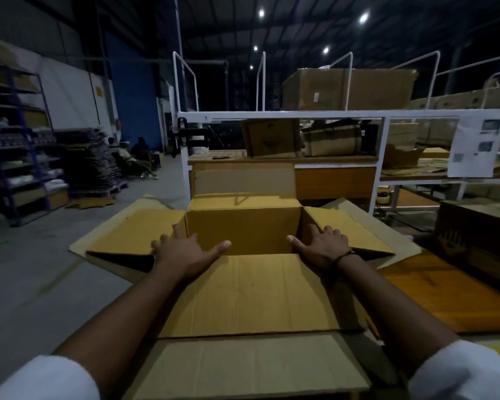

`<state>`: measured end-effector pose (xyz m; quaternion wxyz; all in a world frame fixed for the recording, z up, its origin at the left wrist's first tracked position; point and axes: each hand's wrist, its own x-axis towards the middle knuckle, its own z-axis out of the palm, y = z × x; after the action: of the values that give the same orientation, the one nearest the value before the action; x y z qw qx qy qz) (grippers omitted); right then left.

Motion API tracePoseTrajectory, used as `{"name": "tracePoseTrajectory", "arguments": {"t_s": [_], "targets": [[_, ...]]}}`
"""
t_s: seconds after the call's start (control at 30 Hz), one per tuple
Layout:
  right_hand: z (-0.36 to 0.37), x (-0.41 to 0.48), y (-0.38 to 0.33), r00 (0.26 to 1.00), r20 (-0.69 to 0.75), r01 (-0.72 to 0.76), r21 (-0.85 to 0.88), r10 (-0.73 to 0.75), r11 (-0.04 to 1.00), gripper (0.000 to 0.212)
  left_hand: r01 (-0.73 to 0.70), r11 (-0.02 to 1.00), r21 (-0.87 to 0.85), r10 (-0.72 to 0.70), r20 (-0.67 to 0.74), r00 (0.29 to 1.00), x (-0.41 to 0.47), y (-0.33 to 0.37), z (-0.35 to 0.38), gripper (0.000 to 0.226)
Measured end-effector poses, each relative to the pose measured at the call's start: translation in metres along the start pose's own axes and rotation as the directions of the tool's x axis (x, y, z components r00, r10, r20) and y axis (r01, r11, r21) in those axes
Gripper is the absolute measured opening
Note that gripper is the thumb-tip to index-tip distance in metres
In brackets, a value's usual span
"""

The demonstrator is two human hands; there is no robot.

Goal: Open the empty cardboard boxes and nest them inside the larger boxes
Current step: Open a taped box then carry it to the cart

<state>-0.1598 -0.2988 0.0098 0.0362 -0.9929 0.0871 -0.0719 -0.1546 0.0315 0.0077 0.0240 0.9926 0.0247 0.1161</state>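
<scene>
1. Cardboard box (243, 229) dead centre, mouth up and all four flaps folded outward, sitting down inside a larger box (243, 368) whose paler flaps poke out underneath on every side.
2. Near flap (251, 293) lying back toward the body, overlapping the larger box's own near flap. Side flaps sloping away left and right, with dark gaps showing under their near edges.
3. Left grip (185, 251) released, not clutching anything. Palm down on the near-left corner of the rim, fingers spread onto the left flap, thumb stretched along the near edge toward the opening.
4. Right grip (321, 245) same deal: relaxed and flat, fingers fanned over the fold of the right flap, thumb pointing inward at the near-right corner. Dark band (345, 255) round that wrist.
5. Room on the left: wide stretch of grey floor (41, 284) running back to blue shelving (20, 145) and a heap of flattened cardboard (93, 160), well apart from the left flap tips.
6. Tighter on the right: orange table (433, 293) just beside the flaps, with a dark box (474, 226) on it near the right flap's tip.
7. Tight straight ahead too: white frame (272, 114) and a wood-panelled bench front close behind the far flap.
</scene>
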Motion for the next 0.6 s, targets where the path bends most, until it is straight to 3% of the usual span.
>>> {"name": "tracePoseTrajectory", "arguments": {"t_s": [0.1,0.3,0.47,0.6], "targets": [[-0.003,0.017,-0.025,0.996,0.029,0.085,0.028,-0.085,0.996,0.097,-0.044,0.999,0.003,0.044,-0.085,0.995,0.027,0.002,-0.007,0.124],[-0.011,0.058,-0.08,0.976,0.064,0.202,0.06,-0.206,0.977,0.085,-0.101,0.993,0.066,0.101,0.006,0.995,0.086,0.017,-0.011,0.108],[-0.004,0.093,-0.118,0.972,0.1,0.204,0.08,-0.212,0.976,0.081,-0.192,0.979,0.072,0.188,0.048,0.981,0.136,0.023,-0.006,0.076],[0.003,0.128,-0.134,0.967,0.108,0.227,0.038,-0.23,0.973,0.079,-0.235,0.97,0.063,0.232,0.056,0.971,0.17,0.02,0.002,0.07]]}}
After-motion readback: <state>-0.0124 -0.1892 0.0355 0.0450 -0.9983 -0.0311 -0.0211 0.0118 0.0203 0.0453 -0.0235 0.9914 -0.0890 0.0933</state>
